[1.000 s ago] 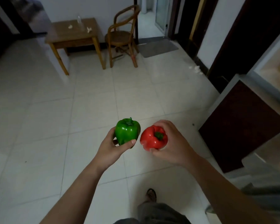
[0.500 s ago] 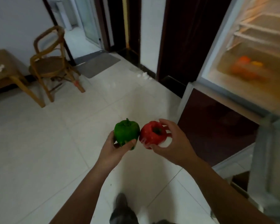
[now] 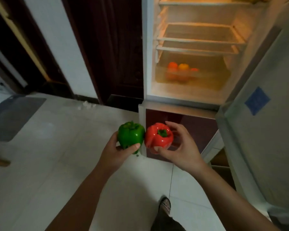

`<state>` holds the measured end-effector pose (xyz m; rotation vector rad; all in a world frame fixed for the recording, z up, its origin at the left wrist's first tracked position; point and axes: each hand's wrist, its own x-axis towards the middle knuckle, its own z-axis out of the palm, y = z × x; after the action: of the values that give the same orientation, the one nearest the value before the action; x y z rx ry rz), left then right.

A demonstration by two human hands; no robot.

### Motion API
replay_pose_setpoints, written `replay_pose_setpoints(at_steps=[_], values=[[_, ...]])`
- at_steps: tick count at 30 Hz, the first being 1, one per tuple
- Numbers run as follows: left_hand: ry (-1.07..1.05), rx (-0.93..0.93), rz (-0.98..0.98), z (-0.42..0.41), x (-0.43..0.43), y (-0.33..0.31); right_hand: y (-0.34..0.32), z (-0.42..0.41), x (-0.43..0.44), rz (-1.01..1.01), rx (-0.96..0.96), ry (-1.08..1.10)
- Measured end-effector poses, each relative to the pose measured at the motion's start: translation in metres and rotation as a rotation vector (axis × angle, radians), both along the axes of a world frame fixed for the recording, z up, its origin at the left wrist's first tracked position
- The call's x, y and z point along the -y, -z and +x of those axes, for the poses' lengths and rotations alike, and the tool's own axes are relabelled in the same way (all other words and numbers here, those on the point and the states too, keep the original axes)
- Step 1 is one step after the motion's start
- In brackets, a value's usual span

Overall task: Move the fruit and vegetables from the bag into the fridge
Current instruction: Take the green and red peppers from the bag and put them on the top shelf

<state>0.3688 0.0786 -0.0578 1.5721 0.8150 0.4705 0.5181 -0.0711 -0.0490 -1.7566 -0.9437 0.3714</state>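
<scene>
The left hand (image 3: 113, 151) grasps green pepper (image 3: 130, 135), right hand (image 3: 183, 147) red pepper (image 3: 154, 140) — open fridge (image 3: 147, 64) ahead (orange fruit (image 3: 173, 66) inside).

The floor (image 3: 57, 172) is pale glossy tile with thin dark grout lines. A grey mat (image 3: 13, 117) lies on it at the left, in front of a doorway whose frame (image 3: 25, 47) has pale trim against dark wood. A narrow strip of white wall (image 3: 62, 47) stands between that frame and a tall dark wooden panel (image 3: 117, 55). A dark skirting (image 3: 84, 97) runs along the wall's foot, with a few small white scraps (image 3: 88, 105) on the tiles just beside it. The room is dim. The strongest light is the warm yellow glow inside the open fridge (image 3: 147, 55), right of the dark panel.
</scene>
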Motion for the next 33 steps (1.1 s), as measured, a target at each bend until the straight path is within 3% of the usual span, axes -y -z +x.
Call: replay_pose_setpoints(at_steps=[13,26,33], values=[[0.139,0.034,0.048,0.232,-0.103,-0.016,-0.014,0.208,-0.084,0.125,-0.081,0.177],[0.285,0.174,0.18,0.378,-0.18,-0.072,-0.055,0.329,-0.152,0.242,0.069,0.331],[0.41,0.324,0.319,0.436,-0.205,-0.135,-0.105,0.373,-0.166,0.355,0.237,0.438]])
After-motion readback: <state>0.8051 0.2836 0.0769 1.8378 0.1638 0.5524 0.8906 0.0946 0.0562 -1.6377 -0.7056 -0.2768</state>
